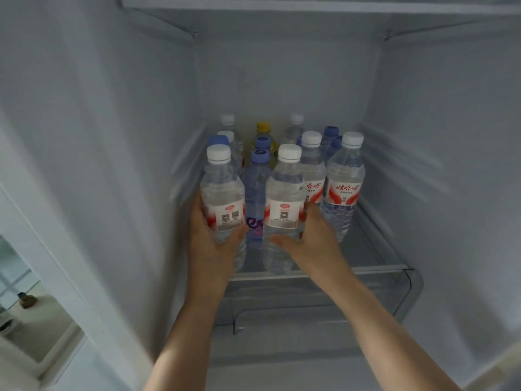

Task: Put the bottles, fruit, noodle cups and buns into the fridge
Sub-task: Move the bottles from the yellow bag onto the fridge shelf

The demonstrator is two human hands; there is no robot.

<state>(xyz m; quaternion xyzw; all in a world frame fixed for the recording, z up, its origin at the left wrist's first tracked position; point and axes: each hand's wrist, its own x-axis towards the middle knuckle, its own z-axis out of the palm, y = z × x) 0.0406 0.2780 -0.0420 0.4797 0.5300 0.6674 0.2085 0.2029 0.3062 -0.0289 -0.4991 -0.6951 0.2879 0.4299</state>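
Both my arms reach into the open fridge. My left hand (210,244) grips a clear water bottle (222,193) with a white cap and a red and white label, at the front left of the glass shelf (375,270). My right hand (315,241) grips a second water bottle (284,201) of the same kind just to its right. Both bottles stand upright near the shelf's front edge. Between them stands a bluish bottle (256,190) with a blue cap. Several more bottles stand behind, one of them a yellow-capped bottle (263,128).
Another white-capped bottle (342,187) stands at the right of the group, with bare shelf to its right. A transparent drawer (324,303) sits under the shelf. Another shelf (282,5) spans the top. The fridge's left wall (98,165) is close.
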